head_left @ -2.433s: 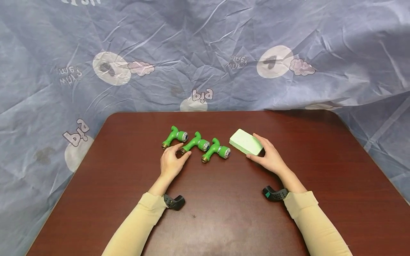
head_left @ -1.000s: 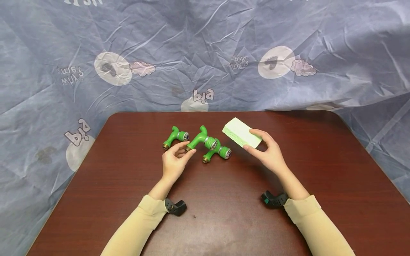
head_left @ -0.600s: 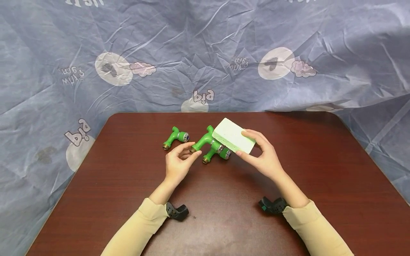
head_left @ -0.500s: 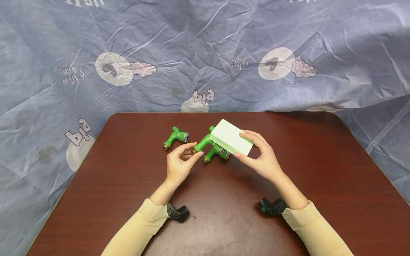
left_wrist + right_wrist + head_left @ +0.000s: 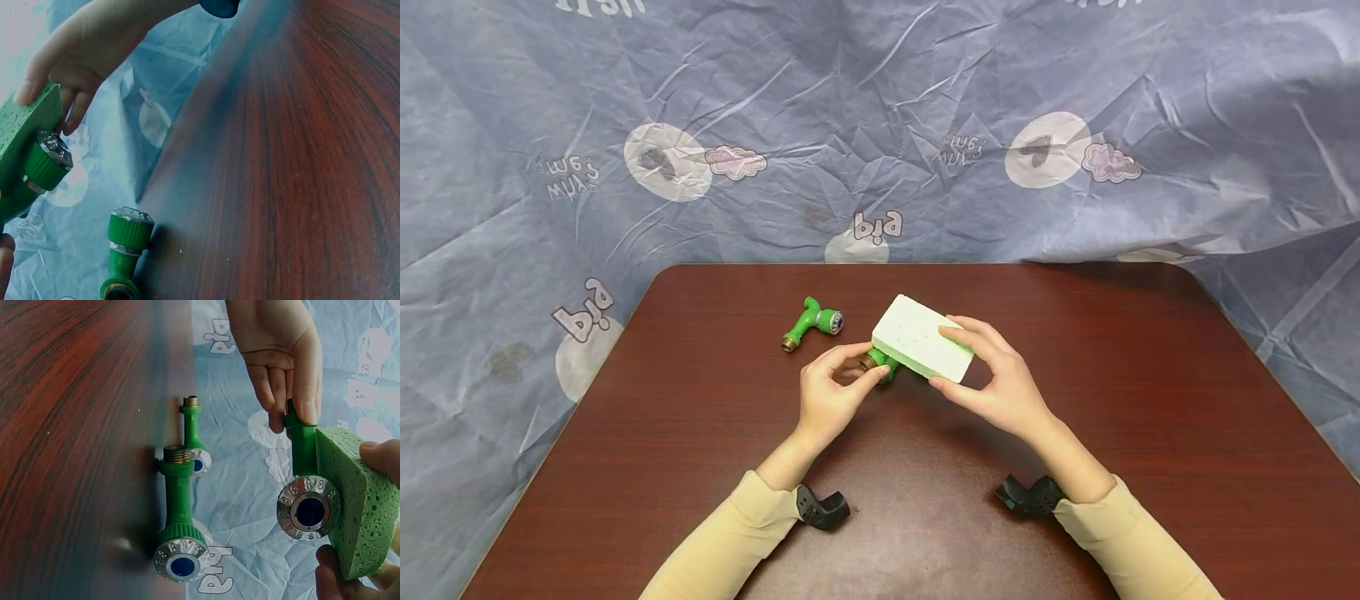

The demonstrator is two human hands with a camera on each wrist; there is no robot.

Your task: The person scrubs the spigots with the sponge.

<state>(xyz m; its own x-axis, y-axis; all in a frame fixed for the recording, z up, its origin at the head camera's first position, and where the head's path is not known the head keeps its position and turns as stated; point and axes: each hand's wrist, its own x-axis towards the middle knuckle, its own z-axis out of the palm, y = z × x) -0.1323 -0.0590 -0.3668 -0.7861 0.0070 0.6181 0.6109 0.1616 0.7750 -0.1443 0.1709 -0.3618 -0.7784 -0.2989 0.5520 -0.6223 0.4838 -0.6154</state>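
Note:
My left hand [image 5: 831, 396] pinches a green faucet [image 5: 305, 450] by its brass threaded end, holding it above the table. Its ribbed knob with a chrome, blue-centred face shows in the right wrist view. My right hand [image 5: 1000, 383] grips a light green sponge [image 5: 921, 337] between thumb and fingers. In the right wrist view the sponge lies against the side of the held faucet; from the head view it covers most of it. A second green faucet [image 5: 178, 506] rests on the table underneath, largely hidden in the head view.
A third green faucet [image 5: 811, 323] lies on the dark red-brown table [image 5: 700, 417], left of my left hand. Behind the table hangs a wrinkled blue-grey printed cloth [image 5: 820, 125]. Each wrist carries a black strap device [image 5: 823, 508].
My left hand has picked up the middle faucet and moved it slightly right. My right hand has lifted the sponge and carried it left and then down onto that faucet.

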